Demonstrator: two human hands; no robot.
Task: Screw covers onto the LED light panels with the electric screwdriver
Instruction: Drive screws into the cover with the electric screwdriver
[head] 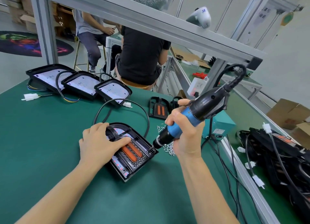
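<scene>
Two hands at the bench's middle: left hand (99, 143) pressing the light, rigid cover (134, 150) flat, right hand (182, 133) clamped around the electric screwdriver (184, 121).

Tilted screwdriver (182, 123) tip on covered panel (134, 156)

The left hand (100, 142) lies flat over the rounded end of the cover (132, 150), hiding that part and the LED panel (120, 165) beneath it. The screwdriver's (187, 121) bit tip meets the cover's right corner, but the screw there is too small to make out. The right hand's (184, 131) grip covers much of the blue barrel. Loose screws (167, 147) behind the tool blur into a pile. Both forearms are cut off by the bottom edge. The dark stack (281, 160) at the right edge is possibly more panels.
</scene>
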